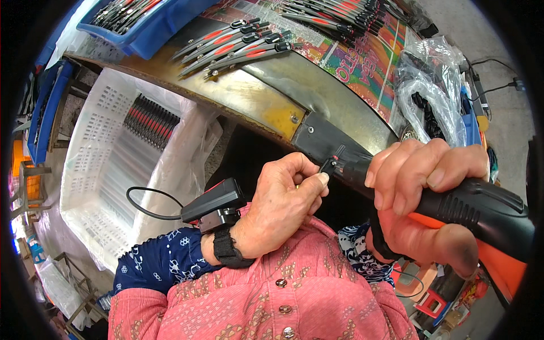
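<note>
- The left hand [280, 198] is closed in a pinch: thumb and index finger grip a small dark piece [327, 166], with the other fingers curled in under the palm.
- That small dark piece sits at the fingertips, in front of the person, just beside a long black part [326, 139] with a screw in it; what it is in full cannot be told, as the fingers hide some of it.
- The right hand [405, 175] is wrapped around a black and orange tool [476, 207], four fingers over its top and the thumb below.
- The tool points toward the left hand; whether it is joined to the long black part cannot be told.
- The far end of the long black part meets a yellow patch [275, 107] at the edge of a metal-topped table [249, 93].
- On the table lies a row of slender red, grey and black pieces [232, 48]; more are heaped [340, 17] on a colourful printed sheet [362, 71].
- A blue bin [141, 42], filled with similar pieces, stands at the upper left.
- Below it, a white basket [85, 141] with a plastic liner holds a neat row of red and black pieces [152, 122].
- A clear plastic bag [405, 93] lies at the table's right.
- A black box [212, 198] is strapped to the left wrist.
</note>
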The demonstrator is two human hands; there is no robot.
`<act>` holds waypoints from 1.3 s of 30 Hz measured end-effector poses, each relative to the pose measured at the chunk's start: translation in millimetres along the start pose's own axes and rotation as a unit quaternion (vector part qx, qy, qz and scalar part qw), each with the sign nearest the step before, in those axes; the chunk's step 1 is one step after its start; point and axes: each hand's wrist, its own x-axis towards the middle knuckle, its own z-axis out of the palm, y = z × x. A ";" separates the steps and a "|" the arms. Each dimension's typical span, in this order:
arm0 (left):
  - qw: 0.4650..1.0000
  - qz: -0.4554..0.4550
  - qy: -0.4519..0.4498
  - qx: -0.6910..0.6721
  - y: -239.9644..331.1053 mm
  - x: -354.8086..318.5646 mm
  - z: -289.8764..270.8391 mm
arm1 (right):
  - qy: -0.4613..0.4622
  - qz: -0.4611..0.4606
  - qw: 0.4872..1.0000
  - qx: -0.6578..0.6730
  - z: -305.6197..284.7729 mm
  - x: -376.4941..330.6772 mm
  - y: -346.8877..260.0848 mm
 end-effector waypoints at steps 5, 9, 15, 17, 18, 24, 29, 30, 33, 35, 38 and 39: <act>1.000 0.005 -0.004 0.005 -0.8 -0.2 -0.5 | -0.004 -0.010 1.000 -0.003 -3.1 1.6 5.4; 1.000 0.018 -0.008 0.008 -2.3 0.4 -1.9 | -0.015 -0.012 1.000 -0.006 -3.3 2.5 5.9; 1.000 0.019 -0.012 0.013 -2.6 1.2 -3.5 | -0.033 -0.010 0.999 -0.022 -1.5 6.7 -7.4; 1.000 0.016 -0.015 0.009 -2.4 1.1 -4.2 | -0.037 -0.007 0.999 -0.035 -0.2 6.9 -11.7; 1.000 0.016 -0.016 0.010 -2.3 1.2 -4.3 | -0.039 -0.005 0.999 -0.038 -0.1 7.6 -11.4; 1.000 0.008 -0.018 -0.001 -2.1 0.9 -5.3 | -0.030 0.002 0.999 -0.013 7.4 14.6 -9.2; 1.000 0.010 -0.017 0.002 -2.0 1.7 -5.4 | -0.006 0.087 0.996 -0.026 17.2 21.1 -18.7; 1.000 0.009 -0.017 -0.001 -2.0 1.8 -5.3 | -0.006 0.088 0.996 -0.025 18.0 21.2 -18.0; 1.000 0.007 -0.013 0.005 -2.1 2.3 -5.1 | -0.008 0.072 0.997 -0.021 16.2 20.0 -13.0; 1.000 0.006 -0.007 0.017 -2.4 1.5 -4.3 | -0.007 0.065 0.998 -0.021 13.9 18.6 -8.5; 0.999 0.028 0.009 0.044 -2.9 0.5 -1.8 | -0.008 0.066 0.998 -0.021 11.4 18.2 -6.2; 0.999 0.020 0.013 0.041 -3.0 0.4 -1.8 | -0.008 0.066 0.998 -0.020 11.7 18.1 -5.6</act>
